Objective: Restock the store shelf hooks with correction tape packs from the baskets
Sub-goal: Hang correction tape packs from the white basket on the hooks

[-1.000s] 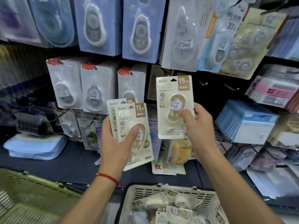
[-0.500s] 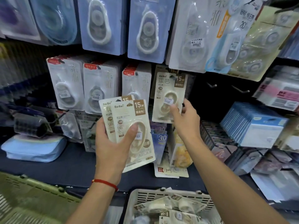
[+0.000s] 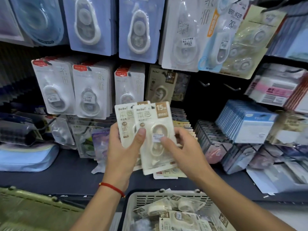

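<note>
Two cream correction tape packs (image 3: 150, 134), above grey basket (image 3: 133, 205): gripped in left hand (image 3: 123, 152); front pack pinched by right hand (image 3: 181, 150).

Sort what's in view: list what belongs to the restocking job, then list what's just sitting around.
Job:
- cream packs, gripped by left hand and right hand
- hung pack
- bare hooks
- white basket
- green basket

Sitting around:
- blue-carded packs
- blue boxes
- blue pouch
</note>
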Available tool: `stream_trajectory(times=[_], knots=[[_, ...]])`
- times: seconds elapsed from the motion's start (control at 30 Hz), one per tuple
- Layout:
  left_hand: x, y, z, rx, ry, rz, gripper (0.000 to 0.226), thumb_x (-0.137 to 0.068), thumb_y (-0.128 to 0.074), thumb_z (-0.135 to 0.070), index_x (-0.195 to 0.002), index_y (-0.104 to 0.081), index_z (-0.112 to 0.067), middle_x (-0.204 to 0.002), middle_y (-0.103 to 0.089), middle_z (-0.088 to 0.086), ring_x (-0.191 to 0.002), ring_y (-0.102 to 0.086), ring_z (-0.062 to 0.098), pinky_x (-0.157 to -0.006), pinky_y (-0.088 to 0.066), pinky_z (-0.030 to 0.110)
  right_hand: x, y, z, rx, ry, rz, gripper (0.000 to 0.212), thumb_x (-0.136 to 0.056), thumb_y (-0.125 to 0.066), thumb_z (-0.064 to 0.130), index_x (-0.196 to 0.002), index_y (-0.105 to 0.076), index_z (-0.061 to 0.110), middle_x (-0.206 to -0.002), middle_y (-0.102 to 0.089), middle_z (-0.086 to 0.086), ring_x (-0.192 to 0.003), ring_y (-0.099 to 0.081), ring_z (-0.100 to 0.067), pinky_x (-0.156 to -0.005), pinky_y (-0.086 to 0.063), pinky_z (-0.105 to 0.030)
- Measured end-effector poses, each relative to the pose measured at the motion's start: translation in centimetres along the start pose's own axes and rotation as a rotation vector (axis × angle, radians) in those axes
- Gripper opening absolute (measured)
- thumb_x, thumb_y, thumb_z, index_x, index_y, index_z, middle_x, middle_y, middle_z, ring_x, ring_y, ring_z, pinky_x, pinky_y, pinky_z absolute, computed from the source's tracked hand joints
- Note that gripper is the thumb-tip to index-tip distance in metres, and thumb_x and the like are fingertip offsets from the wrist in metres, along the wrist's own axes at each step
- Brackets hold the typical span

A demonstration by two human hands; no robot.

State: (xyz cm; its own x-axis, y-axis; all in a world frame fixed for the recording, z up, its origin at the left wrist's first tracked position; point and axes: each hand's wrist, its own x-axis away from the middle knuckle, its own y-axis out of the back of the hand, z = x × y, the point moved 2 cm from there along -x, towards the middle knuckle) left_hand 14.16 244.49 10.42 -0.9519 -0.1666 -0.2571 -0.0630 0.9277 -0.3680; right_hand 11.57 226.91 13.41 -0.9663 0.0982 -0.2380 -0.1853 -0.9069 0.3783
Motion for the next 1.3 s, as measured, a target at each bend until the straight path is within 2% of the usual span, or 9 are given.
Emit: stream_trajectory(times=[0.17,0.3,0.47,0.57,0.73,0.83,0.93,1.1,1.3], knots=[[-0.3,1.1,0.0,-0.106,-0.021,-0.085,0.042,-0.084,-0.085,-0.02,-0.115,-0.062,-0.036,-0.106,-0.076,-0.021,-0.095,-0.073,-0.001,-0.07,-0.055,0.011,-2.1,2.2,2.0,-0.093,0.058,-0.175,0.023,-0.089,-0.071,0.041,-0.107,-0.061,0.03,-0.104,-0.078,0.005,-0.092,-0.077,-0.014,-0.081,-0.063,-0.046],[-0.5,1.9,-0.1,-0.097,-0.006,-0.125,0.041,-0.083,-0.087,-0.021,-0.115,-0.064,-0.034,-0.106,-0.077,-0.015,-0.094,-0.075,0.005,-0.069,-0.058,0.017,-4.4,2.6,3.4,-0.138,0.078,-0.246,0.026,-0.093,-0.073,0.039,-0.113,-0.064,0.027,-0.102,-0.078,0.007,-0.092,-0.076,-0.009,-0.075,-0.058,-0.032],[-0.7,2.6,-0.3,-0.096,-0.01,-0.144,0.052,-0.073,-0.083,-0.039,-0.12,-0.062,-0.033,-0.111,-0.076,-0.013,-0.1,-0.074,0.007,-0.075,-0.06,0.022,-5.6,2.1,3.0,-0.141,0.053,-0.3,0.029,-0.089,-0.071,0.049,-0.112,-0.069,0.032,-0.1,-0.079,0.01,-0.092,-0.075,-0.008,-0.083,-0.06,-0.039],[-1.0,2.8,0.1,-0.073,0.01,-0.119,0.054,-0.072,-0.077,-0.029,-0.122,-0.056,-0.032,-0.115,-0.075,-0.009,-0.104,-0.073,0.012,-0.084,-0.062,0.038,-6.5,1.6,2.6,-0.027,0.072,-0.315,0.029,-0.092,-0.066,0.055,-0.113,-0.069,0.035,-0.093,-0.075,0.016,-0.081,-0.066,-0.002,-0.073,-0.05,-0.03],[-0.8,2.0,0.3,-0.021,0.021,-0.022,0.059,-0.079,-0.08,-0.009,-0.125,-0.05,-0.032,-0.118,-0.075,-0.003,-0.108,-0.073,0.017,-0.088,-0.062,0.045,-8.0,1.2,1.9,0.323,-0.117,-0.215,0.062,-0.106,-0.046,0.053,-0.158,-0.037,0.02,-0.141,-0.06,-0.002,-0.128,-0.058,-0.021,-0.107,-0.046,-0.044],[-0.6,1.3,0.1,0.06,0.014,0.065,0.059,-0.087,-0.078,-0.004,-0.133,-0.053,-0.031,-0.119,-0.077,-0.001,-0.109,-0.074,0.019,-0.081,-0.063,0.032,-5.3,0.5,2.6,0.214,-0.005,-0.027,0.047,-0.103,-0.051,0.054,-0.143,-0.053,0.03,-0.121,-0.067,0.018,-0.104,-0.061,0.01,-0.092,-0.049,-0.024],[-0.5,0.3,-0.6,0.076,-0.017,0.15,0.064,-0.084,-0.084,-0.015,-0.137,-0.056,-0.036,-0.124,-0.076,0.0,-0.112,-0.073,0.017,-0.082,-0.06,0.024,-1.8,0.0,2.3,0.21,0.067,0.168,0.036,-0.09,-0.059,0.064,-0.12,-0.058,0.044,-0.113,-0.069,0.029,-0.103,-0.066,0.008,-0.086,-0.055,-0.022],[0.1,-1.4,-0.7,0.023,-0.016,0.264,0.07,-0.087,-0.081,-0.027,-0.148,-0.051,-0.041,-0.125,-0.075,-0.004,-0.116,-0.071,0.014,-0.087,-0.058,0.021,-1.2,1.6,1.5,0.007,0.041,0.026,0.017,-0.102,-0.065,0.021,-0.113,-0.06,0.032,-0.099,-0.078,0.014,-0.088,-0.074,-0.003,-0.073,-0.058,-0.022],[0.3,-2.1,0.1,-0.006,0.039,0.311,0.077,-0.088,-0.077,-0.011,-0.15,-0.044,-0.042,-0.116,-0.076,0.004,-0.105,-0.073,0.024,-0.092,-0.061,0.034,-2.7,2.8,1.7,-0.104,0.043,-0.146,0.011,-0.107,-0.055,0.017,-0.11,-0.059,0.026,-0.093,-0.079,0.003,-0.083,-0.075,-0.014,-0.068,-0.06,-0.033]])
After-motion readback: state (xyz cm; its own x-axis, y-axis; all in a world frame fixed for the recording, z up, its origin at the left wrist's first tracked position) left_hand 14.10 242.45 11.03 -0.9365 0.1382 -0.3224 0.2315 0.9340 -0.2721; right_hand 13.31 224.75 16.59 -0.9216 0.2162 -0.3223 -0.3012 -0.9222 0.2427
